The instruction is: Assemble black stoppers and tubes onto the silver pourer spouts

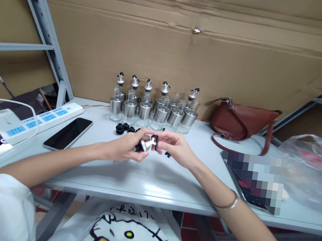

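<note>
Reaching over a grey table (105, 178) across the lower frame, before two rows of steel-banded glass bottles (145, 111) at mid-frame. With left hand (129, 147), near centre, grasping a silver pour spout (144, 145); with right hand (177, 148), just right, pinching a small black part (157, 143) at its tip. Beyond, left of centre, black stoppers (120, 129).

The grey table (140, 183) carries a white power strip (48, 118) and a phone (68, 133) at its left, two rows of metal-banded glass bottles (144, 111) along the back, black stoppers (119, 129) and small black pieces (168, 154) before them, and, rightward, a brown handbag (253, 123), a blurred flat item (249, 183) and a clear plastic bag (311, 181).
</note>
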Demonstrator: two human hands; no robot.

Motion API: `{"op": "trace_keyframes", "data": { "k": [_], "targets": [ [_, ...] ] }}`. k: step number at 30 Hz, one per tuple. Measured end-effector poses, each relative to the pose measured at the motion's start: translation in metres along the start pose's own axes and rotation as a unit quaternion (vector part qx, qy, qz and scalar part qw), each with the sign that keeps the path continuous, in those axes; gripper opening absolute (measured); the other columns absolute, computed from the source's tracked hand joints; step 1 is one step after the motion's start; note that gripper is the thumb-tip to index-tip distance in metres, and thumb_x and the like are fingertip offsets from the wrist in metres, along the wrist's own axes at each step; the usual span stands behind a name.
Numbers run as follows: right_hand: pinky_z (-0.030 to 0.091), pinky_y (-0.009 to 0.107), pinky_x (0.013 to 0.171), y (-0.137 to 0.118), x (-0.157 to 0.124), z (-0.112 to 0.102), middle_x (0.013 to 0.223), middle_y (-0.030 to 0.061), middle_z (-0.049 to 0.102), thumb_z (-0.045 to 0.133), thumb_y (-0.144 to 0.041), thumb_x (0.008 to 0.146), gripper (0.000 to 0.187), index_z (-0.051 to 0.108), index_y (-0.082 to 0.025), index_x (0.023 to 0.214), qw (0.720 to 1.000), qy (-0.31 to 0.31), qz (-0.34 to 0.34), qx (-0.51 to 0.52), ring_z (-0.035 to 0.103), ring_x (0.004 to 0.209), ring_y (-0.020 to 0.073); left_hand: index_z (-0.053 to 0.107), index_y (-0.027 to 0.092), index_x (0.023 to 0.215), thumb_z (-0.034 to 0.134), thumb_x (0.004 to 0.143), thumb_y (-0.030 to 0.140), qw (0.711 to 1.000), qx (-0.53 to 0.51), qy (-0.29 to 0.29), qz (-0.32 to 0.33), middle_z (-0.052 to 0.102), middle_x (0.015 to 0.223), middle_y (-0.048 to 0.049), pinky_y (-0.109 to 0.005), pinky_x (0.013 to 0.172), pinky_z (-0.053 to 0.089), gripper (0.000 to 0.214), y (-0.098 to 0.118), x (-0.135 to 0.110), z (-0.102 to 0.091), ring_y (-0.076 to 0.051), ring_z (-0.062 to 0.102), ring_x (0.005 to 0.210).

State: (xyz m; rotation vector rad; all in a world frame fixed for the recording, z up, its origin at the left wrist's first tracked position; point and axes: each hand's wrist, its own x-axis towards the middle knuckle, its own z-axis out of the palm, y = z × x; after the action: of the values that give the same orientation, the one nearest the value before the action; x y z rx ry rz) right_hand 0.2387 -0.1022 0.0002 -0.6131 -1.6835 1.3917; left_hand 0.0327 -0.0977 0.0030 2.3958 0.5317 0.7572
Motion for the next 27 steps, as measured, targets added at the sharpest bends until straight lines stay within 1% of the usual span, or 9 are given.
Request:
{"op": "trace_keyframes", "data": {
  "k": [3, 5, 7, 10, 13, 18, 22, 27],
  "targets": [
    [0.043, 0.023, 0.056, 0.0040, 0.0005, -0.0043, 0.069, 0.0000, 0.065, 0.075, -0.033, 0.069, 0.024, 0.067, -0.016, 0.082, 0.998, -0.046, 0.040, 0.025, 0.051, 0.056, 0.0078, 0.033, 0.019, 0.123, 0.048, 0.077, 0.023, 1.000, 0.002, -0.011, 0.001, 0.052, 0.076, 0.0016, -0.021, 0.058, 0.039, 0.048, 0.0024, -0.0006, -0.0012, -0.010, 0.045, 0.060],
    [0.042, 0.023, 0.056, 0.0055, 0.0001, -0.0050, 0.069, -0.0005, 0.064, 0.078, -0.031, 0.066, 0.023, 0.067, -0.015, 0.079, 0.996, -0.060, 0.052, 0.038, 0.052, 0.058, 0.0077, 0.033, 0.018, 0.123, 0.047, 0.077, 0.024, 1.000, 0.020, -0.011, -0.018, 0.050, 0.074, 0.0028, -0.019, 0.055, 0.037, 0.049, 0.0037, -0.0011, -0.0022, -0.009, 0.042, 0.056],
    [0.041, 0.022, 0.056, 0.0059, -0.0005, -0.0040, 0.068, -0.0004, 0.064, 0.078, -0.033, 0.065, 0.024, 0.067, -0.015, 0.077, 0.995, -0.069, 0.060, 0.052, 0.052, 0.058, 0.0075, 0.033, 0.018, 0.124, 0.046, 0.075, 0.024, 0.998, 0.051, -0.018, -0.027, 0.049, 0.073, 0.0037, -0.018, 0.053, 0.035, 0.050, 0.0037, -0.0017, -0.0027, -0.007, 0.039, 0.052],
    [0.041, 0.022, 0.055, 0.0053, -0.0014, -0.0018, 0.067, 0.0001, 0.065, 0.076, -0.035, 0.068, 0.025, 0.067, -0.014, 0.078, 0.992, -0.081, 0.069, 0.066, 0.050, 0.054, 0.0063, 0.034, 0.019, 0.124, 0.046, 0.073, 0.023, 0.994, 0.108, -0.030, 0.008, 0.049, 0.072, 0.0045, -0.017, 0.052, 0.032, 0.052, 0.0011, -0.0026, -0.0016, -0.007, 0.036, 0.049],
    [0.040, 0.021, 0.053, 0.0043, -0.0018, -0.0011, 0.067, 0.0009, 0.067, 0.075, -0.031, 0.070, 0.020, 0.067, -0.015, 0.079, 0.991, -0.085, 0.071, 0.072, 0.051, 0.054, 0.0063, 0.033, 0.019, 0.124, 0.045, 0.073, 0.022, 0.989, 0.135, -0.031, 0.049, 0.050, 0.071, 0.0043, -0.017, 0.052, 0.032, 0.052, -0.0023, -0.0031, -0.0001, -0.007, 0.037, 0.048],
    [0.042, 0.020, 0.050, 0.0011, -0.0018, -0.0006, 0.069, 0.0017, 0.069, 0.075, -0.029, 0.070, 0.019, 0.069, -0.015, 0.081, 0.990, -0.097, 0.061, 0.083, 0.053, 0.053, 0.0063, 0.033, 0.018, 0.124, 0.045, 0.074, 0.022, 0.989, 0.136, -0.029, 0.059, 0.051, 0.072, 0.0039, -0.017, 0.050, 0.032, 0.052, -0.0025, -0.0029, -0.0007, -0.007, 0.037, 0.047],
    [0.046, 0.019, 0.052, -0.0010, -0.0021, 0.0010, 0.072, 0.0024, 0.070, 0.073, -0.021, 0.072, 0.011, 0.071, -0.015, 0.080, 0.989, -0.106, 0.060, 0.087, 0.057, 0.058, 0.0074, 0.033, 0.017, 0.123, 0.045, 0.074, 0.021, 0.990, 0.124, -0.039, 0.062, 0.052, 0.075, 0.0028, -0.017, 0.050, 0.031, 0.051, -0.0015, -0.0030, -0.0017, -0.006, 0.036, 0.048],
    [0.049, 0.018, 0.054, -0.0004, -0.0030, 0.0032, 0.070, 0.0023, 0.071, 0.075, -0.014, 0.067, 0.014, 0.071, -0.014, 0.081, 0.991, -0.087, 0.055, 0.086, 0.061, 0.059, 0.0083, 0.035, 0.017, 0.123, 0.045, 0.072, 0.020, 0.992, 0.108, -0.044, 0.047, 0.054, 0.081, 0.0013, -0.016, 0.052, 0.034, 0.052, -0.0018, -0.0035, -0.0021, -0.006, 0.039, 0.051]
  ]
}}
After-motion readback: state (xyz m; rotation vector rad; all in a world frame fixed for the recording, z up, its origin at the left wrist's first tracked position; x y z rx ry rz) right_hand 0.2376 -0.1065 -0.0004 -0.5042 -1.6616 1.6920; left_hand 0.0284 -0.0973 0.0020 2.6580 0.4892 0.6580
